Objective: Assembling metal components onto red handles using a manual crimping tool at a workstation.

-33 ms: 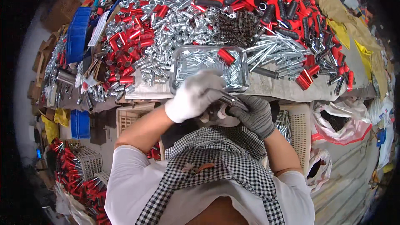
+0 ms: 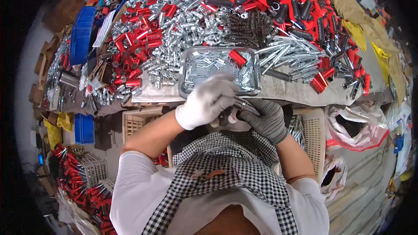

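Observation:
In front of my apron, my right hand (image 2: 267, 119), in a grey knitted glove, is closed round a shiny metal tube (image 2: 247, 105). The tube lies aslant, its upper left end pointing at my other hand. My left hand (image 2: 209, 99), white-gloved, has its fingers curled at that end and appears to grip it; the fingertips are partly hidden. Just beyond the hands is a clear rectangular tray (image 2: 183, 75) holding many short metal pins (image 2: 204, 67) and one red sleeve (image 2: 237, 58).
Heaped on the bench are red sleeves (image 2: 130, 63), small silver fittings (image 2: 191, 30), dark springs (image 2: 248, 28), metal rods (image 2: 289, 56) and red-and-black handles (image 2: 300, 8). A blue bin (image 2: 81, 35) stands at left. Below the bench edge are plastic crates (image 2: 312, 137) and a white sack (image 2: 357, 126).
My left hand was blurred by motion and now shows more sharply, shifted very slightly right. The right hand and the metal tube stay nearly where they were.

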